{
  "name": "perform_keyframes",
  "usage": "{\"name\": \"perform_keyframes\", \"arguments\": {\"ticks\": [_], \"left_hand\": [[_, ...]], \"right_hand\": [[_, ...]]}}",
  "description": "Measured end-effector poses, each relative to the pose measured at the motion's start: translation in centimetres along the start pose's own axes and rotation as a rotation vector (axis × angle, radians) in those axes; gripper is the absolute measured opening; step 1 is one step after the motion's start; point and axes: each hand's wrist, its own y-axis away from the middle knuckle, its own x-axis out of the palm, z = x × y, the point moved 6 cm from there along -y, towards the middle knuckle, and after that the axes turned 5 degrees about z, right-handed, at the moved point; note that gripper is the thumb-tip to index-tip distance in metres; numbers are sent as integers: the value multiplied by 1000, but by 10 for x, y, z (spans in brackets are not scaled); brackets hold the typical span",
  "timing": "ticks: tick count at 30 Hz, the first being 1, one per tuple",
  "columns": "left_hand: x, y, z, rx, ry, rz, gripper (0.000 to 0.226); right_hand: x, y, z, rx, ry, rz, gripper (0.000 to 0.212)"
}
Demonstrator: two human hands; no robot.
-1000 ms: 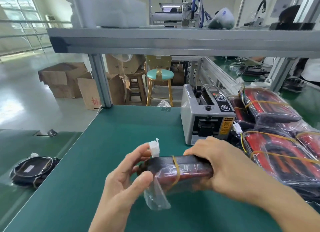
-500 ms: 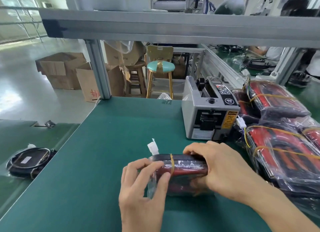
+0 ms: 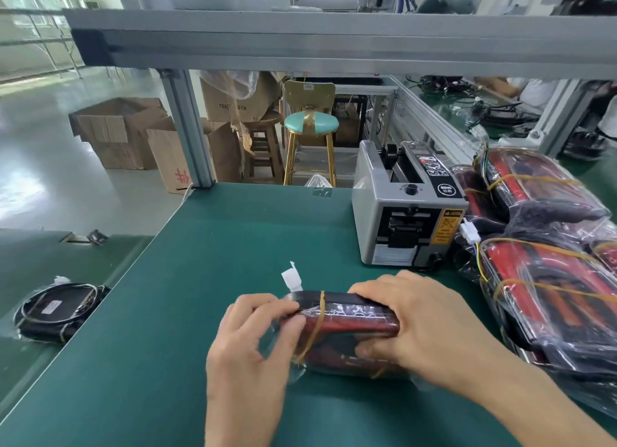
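Note:
A red and black cable bundle (image 3: 350,323) in a clear plastic bag, ringed by a yellow rubber band, lies on its edge on the green table (image 3: 173,313). A white connector (image 3: 292,279) sticks up from its left end. My right hand (image 3: 424,326) grips the bundle's right half, fingers over the top and thumb underneath. My left hand (image 3: 248,350) pinches the bag's loose plastic at the left end against the bundle.
A grey tape dispenser machine (image 3: 405,209) stands just behind the hands. Several bagged red and black bundles (image 3: 547,263) are piled at the right. A black coiled cable in a bag (image 3: 58,310) lies on the lower left table. Stools and cardboard boxes stand beyond the table's far edge.
My left hand moved from holding the bag end open-palmed to folding the loose plastic against the bundle. The bundle sank toward the table. My right hand kept its grip.

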Motion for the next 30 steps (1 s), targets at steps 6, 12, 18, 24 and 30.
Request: {"name": "perform_keyframes", "arguments": {"ticks": [6,12,18,24,30], "left_hand": [[11,14,-12,370,-120,3,17],[16,-6,18,-35,327,234,35],[33,-11,19,-51,352,420,54],[37,-13,17,-62,219,469,69],[39,-17,17,-4,212,469,63]], "right_hand": [[0,2,4,7,-11,-13,58],[-2,-4,11,-90,-7,66,58],[-37,-33,32,-360,13,113,27],[-33,-54,70,-726,450,227,14],[-44,-40,60,-920,604,121,18]]}}
